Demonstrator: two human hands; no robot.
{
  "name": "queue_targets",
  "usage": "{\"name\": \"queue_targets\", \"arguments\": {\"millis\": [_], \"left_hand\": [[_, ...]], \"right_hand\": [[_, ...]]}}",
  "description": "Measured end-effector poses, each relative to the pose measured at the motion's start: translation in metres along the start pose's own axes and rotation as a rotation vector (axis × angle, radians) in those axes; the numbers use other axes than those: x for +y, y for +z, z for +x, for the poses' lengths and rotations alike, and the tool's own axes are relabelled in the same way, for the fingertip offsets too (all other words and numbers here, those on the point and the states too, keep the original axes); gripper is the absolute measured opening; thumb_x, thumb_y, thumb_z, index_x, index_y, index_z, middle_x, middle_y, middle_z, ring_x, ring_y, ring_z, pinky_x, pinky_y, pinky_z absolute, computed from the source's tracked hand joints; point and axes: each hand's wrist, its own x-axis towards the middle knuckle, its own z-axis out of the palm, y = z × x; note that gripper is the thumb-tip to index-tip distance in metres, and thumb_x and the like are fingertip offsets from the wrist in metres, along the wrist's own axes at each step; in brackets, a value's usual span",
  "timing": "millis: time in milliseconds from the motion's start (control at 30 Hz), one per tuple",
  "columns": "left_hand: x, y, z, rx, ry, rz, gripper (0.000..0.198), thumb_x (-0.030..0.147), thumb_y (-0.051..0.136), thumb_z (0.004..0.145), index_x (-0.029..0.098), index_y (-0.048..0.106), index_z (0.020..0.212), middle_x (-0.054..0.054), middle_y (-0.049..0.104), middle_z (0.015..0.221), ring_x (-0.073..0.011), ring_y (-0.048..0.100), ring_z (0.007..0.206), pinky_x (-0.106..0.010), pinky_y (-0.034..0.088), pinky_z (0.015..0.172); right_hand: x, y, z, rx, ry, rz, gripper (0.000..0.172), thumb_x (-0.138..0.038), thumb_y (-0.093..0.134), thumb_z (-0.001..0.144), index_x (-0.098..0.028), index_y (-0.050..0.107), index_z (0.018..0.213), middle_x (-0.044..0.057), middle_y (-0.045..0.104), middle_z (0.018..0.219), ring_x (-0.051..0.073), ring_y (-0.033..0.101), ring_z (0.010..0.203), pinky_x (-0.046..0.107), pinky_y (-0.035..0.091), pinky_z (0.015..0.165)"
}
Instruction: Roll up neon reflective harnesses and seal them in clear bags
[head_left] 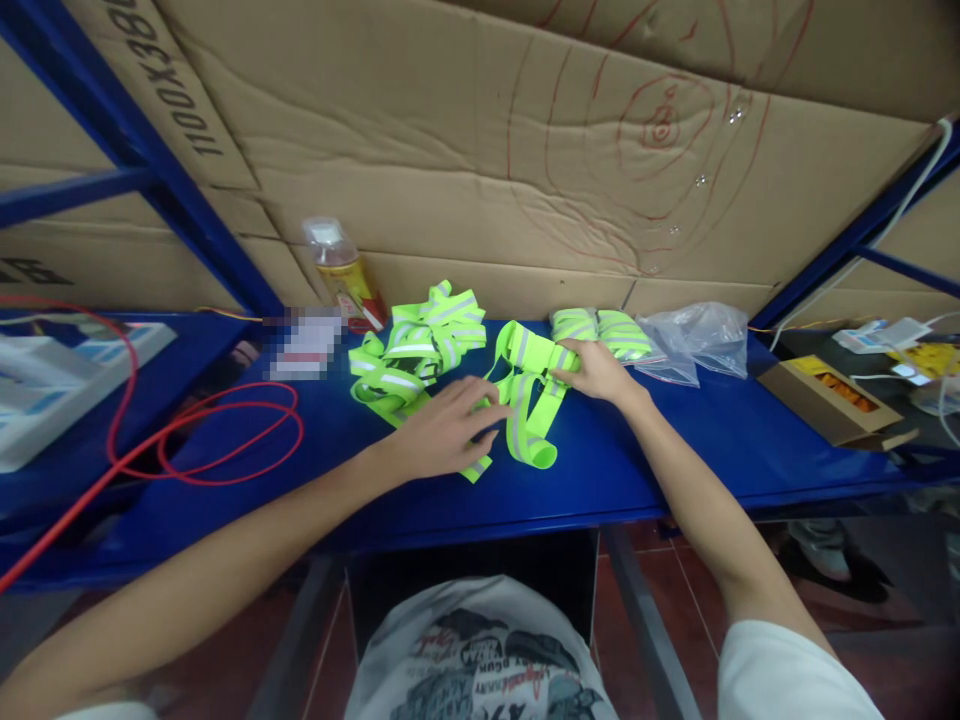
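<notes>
My right hand [598,370] pinches a neon-yellow reflective strap [534,350] with grey stripes; its loops hang onto the blue table. My left hand [448,428] hovers palm-down just left of those loops, fingers apart, and I see nothing held in it. Behind my left hand lies a tangled pile of similar reflective straps [435,335], with one end showing below the fingers. Beyond my right hand sit bundled straps [626,334] that appear to be in clear plastic.
Clear plastic bags [705,340] lie at the back right, with an open cardboard box [829,400] farther right. A bottle [345,275] stands by the cardboard wall. Red tubing [225,475] coils on the left. A blue frame post [180,170] rises there.
</notes>
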Motion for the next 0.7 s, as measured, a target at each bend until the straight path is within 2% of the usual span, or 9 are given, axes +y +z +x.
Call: {"name": "queue_targets", "arguments": {"millis": [100,167,233,267,333,400,467,600,700], "left_hand": [[-0.008,0.01,0.004,0.148,-0.279,-0.018,0.038,0.04,0.068,0.103,0.017,0.063,0.132,-0.019,0.06,0.137,-0.0369,0.057,0.132,-0.054,0.051,0.114],[-0.013,0.016,0.004,0.089,-0.42,-0.129,0.037,0.038,0.067,0.103,0.016,0.062,0.132,-0.018,0.065,0.135,-0.0347,0.062,0.13,-0.05,0.054,0.11],[-0.018,0.019,0.005,-0.018,-0.483,-0.227,0.024,0.03,0.058,0.106,0.017,0.067,0.125,-0.014,0.073,0.122,-0.0305,0.068,0.118,-0.045,0.056,0.104],[-0.02,0.019,0.005,-0.053,-0.501,-0.253,0.024,0.026,0.053,0.107,0.016,0.069,0.122,-0.013,0.075,0.116,-0.029,0.07,0.113,-0.043,0.056,0.102],[-0.025,0.018,0.005,-0.068,-0.539,-0.262,0.033,0.023,0.047,0.108,0.014,0.07,0.131,-0.014,0.077,0.113,-0.0288,0.071,0.108,-0.043,0.056,0.101],[-0.032,0.016,0.006,-0.057,-0.567,-0.26,0.041,0.021,0.046,0.108,0.013,0.067,0.143,-0.014,0.078,0.118,-0.029,0.072,0.108,-0.043,0.056,0.099],[-0.038,0.015,0.006,-0.069,-0.563,-0.253,0.041,0.02,0.047,0.107,0.015,0.071,0.14,-0.013,0.078,0.119,-0.0289,0.072,0.109,-0.042,0.055,0.099],[-0.04,0.017,0.004,-0.131,-0.471,-0.243,0.04,0.018,0.049,0.104,0.018,0.077,0.133,-0.01,0.075,0.106,-0.028,0.069,0.107,-0.04,0.054,0.098],[-0.027,0.019,0.004,-0.164,-0.379,-0.267,0.044,0.015,0.05,0.101,0.016,0.074,0.139,-0.011,0.069,0.114,-0.0266,0.067,0.113,-0.039,0.054,0.103]], "right_hand": [[0.0,0.0,0.0,0.004,0.0,0.004,0.036,-0.032,0.078,0.091,-0.017,0.077,0.124,0.013,0.083,0.113,0.032,0.075,0.101,0.037,0.055,0.089],[0.001,0.0,0.001,0.002,0.0,0.025,0.037,-0.031,0.078,0.09,-0.016,0.077,0.124,0.014,0.082,0.114,0.032,0.075,0.103,0.037,0.055,0.09],[0.004,0.0,0.001,0.0,-0.001,0.077,0.036,-0.032,0.079,0.089,-0.015,0.076,0.12,0.013,0.082,0.112,0.031,0.075,0.101,0.037,0.056,0.089],[0.006,0.0,0.002,-0.008,0.002,0.127,0.036,-0.034,0.079,0.088,-0.015,0.076,0.118,0.012,0.082,0.109,0.03,0.074,0.098,0.036,0.057,0.086],[0.009,0.0,0.002,-0.054,0.037,0.299,0.038,-0.042,0.083,0.086,-0.015,0.076,0.112,0.009,0.081,0.1,0.025,0.072,0.083,0.034,0.059,0.075],[0.012,-0.002,0.001,-0.14,0.097,0.529,0.045,-0.052,0.088,0.08,-0.017,0.074,0.106,0.005,0.079,0.09,0.02,0.068,0.069,0.033,0.059,0.063],[0.012,-0.004,0.001,-0.195,0.145,0.735,0.051,-0.057,0.092,0.073,-0.019,0.073,0.102,0.003,0.078,0.084,0.019,0.067,0.064,0.032,0.06,0.056],[0.007,-0.004,0.001,-0.126,0.168,0.899,0.052,-0.055,0.097,0.068,-0.021,0.072,0.099,0.003,0.08,0.086,0.019,0.072,0.069,0.031,0.064,0.055],[0.003,0.002,0.004,-0.078,0.198,0.929,0.055,-0.054,0.099,0.067,-0.021,0.071,0.102,0.003,0.081,0.089,0.02,0.073,0.071,0.03,0.064,0.054]]}}
